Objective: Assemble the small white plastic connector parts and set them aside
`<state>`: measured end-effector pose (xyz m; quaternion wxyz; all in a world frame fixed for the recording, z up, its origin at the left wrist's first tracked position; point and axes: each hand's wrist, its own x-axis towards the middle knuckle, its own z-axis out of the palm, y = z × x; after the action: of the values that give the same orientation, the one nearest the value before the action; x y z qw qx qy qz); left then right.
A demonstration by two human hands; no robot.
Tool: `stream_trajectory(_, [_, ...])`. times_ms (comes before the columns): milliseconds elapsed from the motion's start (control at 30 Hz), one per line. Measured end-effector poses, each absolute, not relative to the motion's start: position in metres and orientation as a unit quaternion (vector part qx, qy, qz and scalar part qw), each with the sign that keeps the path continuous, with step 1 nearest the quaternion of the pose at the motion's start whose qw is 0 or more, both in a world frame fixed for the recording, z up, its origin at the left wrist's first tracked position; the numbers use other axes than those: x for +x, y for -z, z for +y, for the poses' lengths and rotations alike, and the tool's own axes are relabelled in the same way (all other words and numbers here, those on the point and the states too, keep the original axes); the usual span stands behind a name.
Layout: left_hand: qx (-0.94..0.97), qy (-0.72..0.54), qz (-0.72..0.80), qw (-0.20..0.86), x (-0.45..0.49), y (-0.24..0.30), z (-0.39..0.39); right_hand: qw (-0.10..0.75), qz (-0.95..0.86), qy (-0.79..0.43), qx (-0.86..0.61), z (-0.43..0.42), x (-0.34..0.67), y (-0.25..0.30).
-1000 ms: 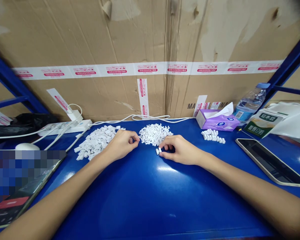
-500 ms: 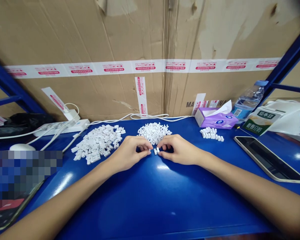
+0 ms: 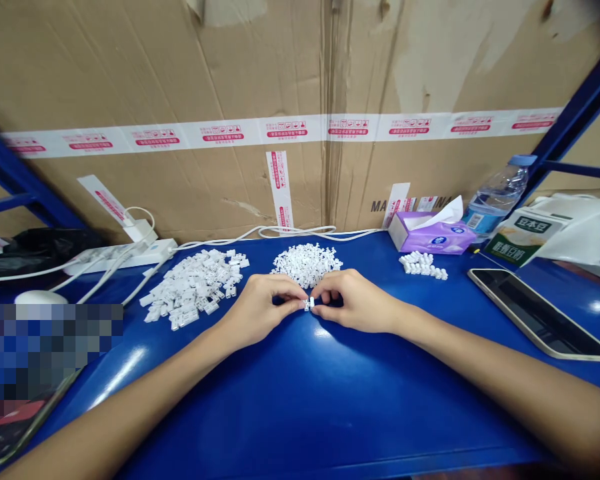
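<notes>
Between my fingertips, just above the blue table (image 3: pixel 300 400), is a small white plastic piece (image 3: pixel 309 305); it may be two pieces pressed together. My left hand (image 3: pixel 265 307) pinches its left side with thumb and forefinger. The right side is pinched by my right hand (image 3: pixel 356 303). Right behind my hands lies a heap of tiny white parts (image 3: pixel 305 264). A larger heap of flat white plastic pieces (image 3: pixel 193 287) spreads out left of my left hand. Farther right sits a small cluster of white pieces (image 3: pixel 423 265) in rows.
Along the back run white cables and a power strip (image 3: pixel 150 252). At right are a purple tissue box (image 3: pixel 430 233), a water bottle (image 3: pixel 497 200), a carton (image 3: pixel 523 233) and a phone (image 3: pixel 540 313). Another device (image 3: pixel 30 413), partly blurred out, lies at left. Cardboard (image 3: pixel 205 80) stands behind.
My left fingertips have moved right and now meet the small white piece in my right fingers. The gap between my hands has closed. The view has shifted slightly.
</notes>
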<state>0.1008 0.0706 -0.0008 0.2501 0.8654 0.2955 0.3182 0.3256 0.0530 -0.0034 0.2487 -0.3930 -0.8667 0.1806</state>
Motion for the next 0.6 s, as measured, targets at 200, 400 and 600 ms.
stream_trajectory(200, [0.860, -0.337, 0.280, 0.261, 0.1021, 0.0027, 0.0702, 0.246, -0.866, -0.188, -0.394, 0.0534, 0.3264, 0.0039])
stream_trajectory(400, [0.856, -0.350, 0.264, 0.273, 0.1021, 0.0035, 0.0704, 0.248, -0.868, -0.187, -0.388, 0.0536, 0.3261, 0.0036])
stream_trajectory(600, [0.865, -0.345, 0.251, 0.263, 0.1009, 0.0022, 0.0704, 0.250, -0.868, -0.186, -0.386, 0.0534, 0.3265, 0.0026])
